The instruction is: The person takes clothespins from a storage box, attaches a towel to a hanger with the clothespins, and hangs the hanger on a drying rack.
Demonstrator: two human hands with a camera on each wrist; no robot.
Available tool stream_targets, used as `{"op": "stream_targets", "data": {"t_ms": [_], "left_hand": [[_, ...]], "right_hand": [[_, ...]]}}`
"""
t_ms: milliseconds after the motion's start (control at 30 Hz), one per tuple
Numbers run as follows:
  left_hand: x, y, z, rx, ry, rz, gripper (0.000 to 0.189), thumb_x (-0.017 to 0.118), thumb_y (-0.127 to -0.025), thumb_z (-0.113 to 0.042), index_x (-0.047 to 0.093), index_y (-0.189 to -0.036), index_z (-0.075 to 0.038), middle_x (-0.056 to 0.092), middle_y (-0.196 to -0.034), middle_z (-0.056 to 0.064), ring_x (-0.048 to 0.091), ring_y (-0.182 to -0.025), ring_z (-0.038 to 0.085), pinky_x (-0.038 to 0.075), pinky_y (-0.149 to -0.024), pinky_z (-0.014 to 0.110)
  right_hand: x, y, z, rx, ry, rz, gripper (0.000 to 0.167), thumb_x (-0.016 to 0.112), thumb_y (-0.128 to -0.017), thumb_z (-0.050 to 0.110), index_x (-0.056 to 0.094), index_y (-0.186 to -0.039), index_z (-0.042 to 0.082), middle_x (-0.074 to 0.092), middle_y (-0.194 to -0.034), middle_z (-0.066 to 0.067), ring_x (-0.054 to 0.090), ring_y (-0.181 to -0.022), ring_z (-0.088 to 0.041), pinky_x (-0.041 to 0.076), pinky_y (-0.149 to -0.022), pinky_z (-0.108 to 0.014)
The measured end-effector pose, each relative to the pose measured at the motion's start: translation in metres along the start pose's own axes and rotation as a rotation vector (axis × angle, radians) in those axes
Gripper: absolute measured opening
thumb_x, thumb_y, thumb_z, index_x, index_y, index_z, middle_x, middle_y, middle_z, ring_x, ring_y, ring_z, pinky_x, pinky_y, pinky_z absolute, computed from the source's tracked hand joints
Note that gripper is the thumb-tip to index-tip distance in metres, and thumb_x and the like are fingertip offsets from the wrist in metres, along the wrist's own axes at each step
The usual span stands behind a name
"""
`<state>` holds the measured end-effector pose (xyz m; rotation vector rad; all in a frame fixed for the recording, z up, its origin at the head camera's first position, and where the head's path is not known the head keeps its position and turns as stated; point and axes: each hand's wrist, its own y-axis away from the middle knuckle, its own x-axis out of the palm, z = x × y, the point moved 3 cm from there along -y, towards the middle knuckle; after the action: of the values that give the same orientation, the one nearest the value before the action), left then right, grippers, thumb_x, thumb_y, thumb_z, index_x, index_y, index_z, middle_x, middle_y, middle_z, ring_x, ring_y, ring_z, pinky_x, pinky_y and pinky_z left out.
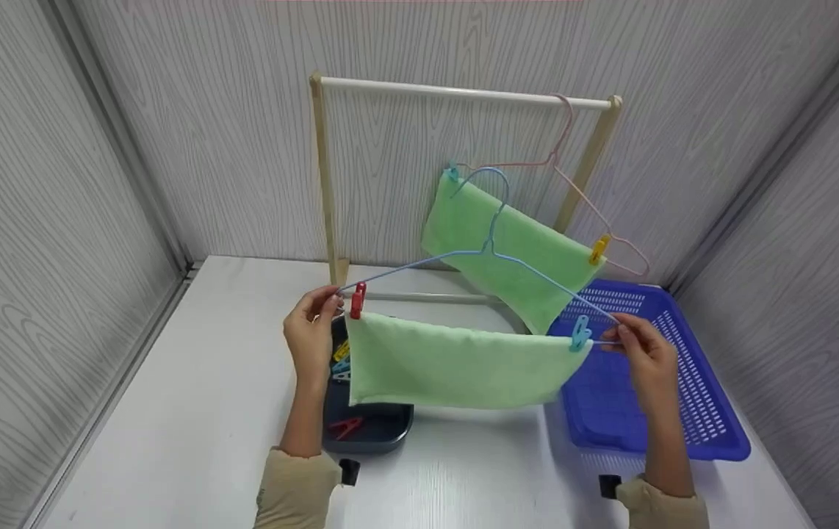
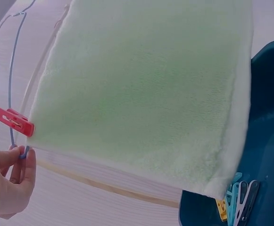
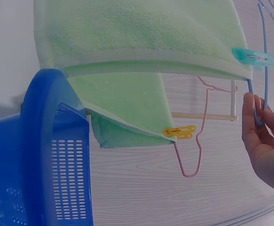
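A blue hanger [image 1: 489, 250] is held up between both hands, its hook pointing upward. My left hand [image 1: 311, 323] pinches the hanger's left end, and my right hand [image 1: 647, 360] pinches its right end. From the hanger hangs a light green towel [image 1: 463, 364], fixed by a red clothespin [image 1: 358, 301] near the left hand and a light blue clothespin [image 1: 580, 333] near the right. In the left wrist view the fingers [image 2: 29, 167] close around the hanger's bent end beside the red clothespin. The right wrist view shows the other bent end between thumb and fingers.
Behind, a rack with a white bar [image 1: 456, 92] carries a pink hanger [image 1: 553, 158] with another green towel [image 1: 515, 242], clipped by a teal and a yellow clothespin [image 1: 598, 250]. A dark bin [image 1: 397, 437] of clothespins stands left, a blue basket [image 1: 728, 441] right.
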<state>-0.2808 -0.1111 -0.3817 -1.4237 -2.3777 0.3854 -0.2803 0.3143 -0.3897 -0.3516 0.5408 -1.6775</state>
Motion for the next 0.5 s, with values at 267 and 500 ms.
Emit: {"op": "stream_targets", "data": {"t_ms": [267, 500], "left_hand": [[0.003, -0.009, 0.021, -0.026, 0.053, 0.015, 0.017, 0.056, -0.089, 0.005, 0.063, -0.103, 0.011, 0.062, -0.094, 0.022, 0.060, -0.085, 0.024, 0.049, -0.078, 0.038], [0.003, -0.006, 0.006, -0.111, 0.080, 0.048, 0.020, 0.052, -0.089, 0.009, 0.061, -0.106, 0.015, 0.060, -0.101, 0.028, 0.061, -0.084, 0.017, 0.048, -0.080, 0.037]], "right_hand": [[-0.002, -0.001, 0.002, 0.022, 0.063, -0.064, 0.026, 0.052, -0.093, 0.007, 0.062, -0.113, -0.006, 0.062, -0.091, -0.019, 0.063, -0.084, -0.024, 0.051, -0.072, -0.029], [-0.003, 0.000, 0.005, 0.128, 0.041, -0.170, 0.028, 0.058, -0.090, 0.013, 0.061, -0.109, -0.008, 0.064, -0.093, -0.017, 0.065, -0.080, -0.023, 0.052, -0.070, -0.028]]}}
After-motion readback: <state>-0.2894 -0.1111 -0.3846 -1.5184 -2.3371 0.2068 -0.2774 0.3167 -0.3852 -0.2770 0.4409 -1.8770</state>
